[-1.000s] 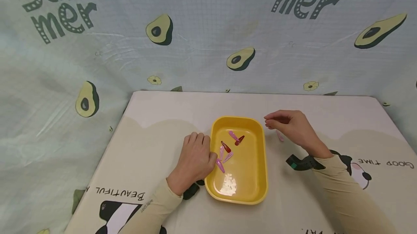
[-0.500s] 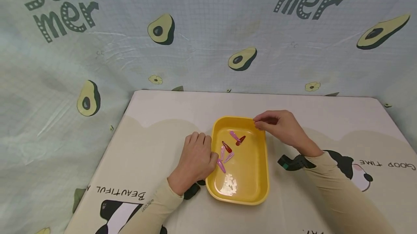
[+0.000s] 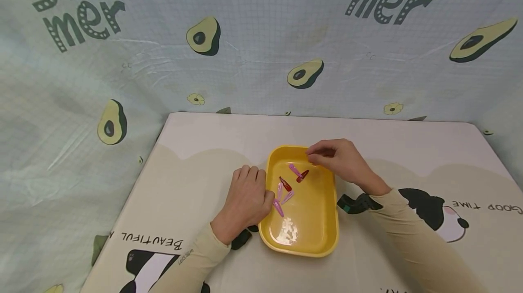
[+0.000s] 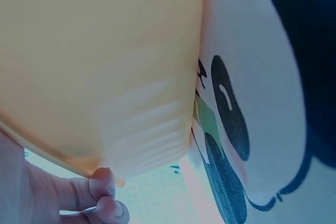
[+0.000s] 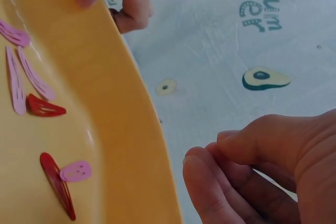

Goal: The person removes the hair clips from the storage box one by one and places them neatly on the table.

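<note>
A yellow plastic tray (image 3: pixel 310 220) stands in the middle of the table. My left hand (image 3: pixel 247 195) grips its left rim, with the thumb over the edge and the fingers outside. Several snap hair clips lie in the tray's left and far part. They include a dark red clip (image 3: pixel 285 184), another red one (image 5: pixel 59 186) crossed by a pink clip (image 5: pixel 76 171), and a magenta clip (image 3: pixel 278 207). My right hand (image 3: pixel 345 161) hovers over the far right corner, thumb and fingertips brought together. Whether something small sits between those fingertips I cannot tell.
The table (image 3: pixel 196 148) has a pale cover printed with black-and-white animals and lettering. A sheet (image 3: pixel 253 21) with avocado prints hangs behind and at the sides. A black wrist mount (image 3: pixel 358 203) is strapped below my right hand.
My right hand has moved left from beside the tray to over its far right corner. A pink clip seen on the table under it earlier is out of sight. My left hand stays on the rim.
</note>
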`<action>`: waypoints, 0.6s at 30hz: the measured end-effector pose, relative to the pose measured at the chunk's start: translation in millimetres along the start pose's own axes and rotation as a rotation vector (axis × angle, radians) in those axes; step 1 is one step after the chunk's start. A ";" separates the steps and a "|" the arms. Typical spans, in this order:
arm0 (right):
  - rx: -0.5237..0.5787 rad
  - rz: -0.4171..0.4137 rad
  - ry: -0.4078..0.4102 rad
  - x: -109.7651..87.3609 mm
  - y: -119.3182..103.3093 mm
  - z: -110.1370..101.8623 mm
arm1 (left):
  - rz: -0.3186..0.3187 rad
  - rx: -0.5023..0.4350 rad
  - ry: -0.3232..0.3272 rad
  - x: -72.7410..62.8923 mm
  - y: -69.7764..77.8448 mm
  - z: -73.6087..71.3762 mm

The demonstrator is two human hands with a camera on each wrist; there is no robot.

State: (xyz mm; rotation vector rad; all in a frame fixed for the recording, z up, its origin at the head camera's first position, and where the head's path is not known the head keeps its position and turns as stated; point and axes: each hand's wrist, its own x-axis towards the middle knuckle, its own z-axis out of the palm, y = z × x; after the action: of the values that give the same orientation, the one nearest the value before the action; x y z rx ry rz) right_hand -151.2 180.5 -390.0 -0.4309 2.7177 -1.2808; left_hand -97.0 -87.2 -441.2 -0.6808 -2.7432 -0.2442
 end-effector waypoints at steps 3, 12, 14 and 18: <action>0.017 -0.006 -0.011 3.5 -1.1 5.7 | -0.002 0.002 -0.002 -0.1 0.0 0.3; 0.051 -0.025 -0.037 13.5 -6.2 24.6 | -0.001 0.008 0.004 -1.0 -0.6 1.1; 0.066 -0.030 -0.048 15.2 -7.9 28.2 | 0.001 0.008 0.010 -1.0 -0.5 1.0; 0.119 -0.021 -0.096 18.4 -9.5 35.6 | 0.007 0.006 0.015 -0.8 -0.5 1.0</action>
State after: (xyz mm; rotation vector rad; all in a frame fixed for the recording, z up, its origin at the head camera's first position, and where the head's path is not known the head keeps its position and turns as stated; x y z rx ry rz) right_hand -159.1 143.0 -405.0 -0.4957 2.5493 -1.3801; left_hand -96.8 -87.7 -442.5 -0.6842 -2.7263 -0.2390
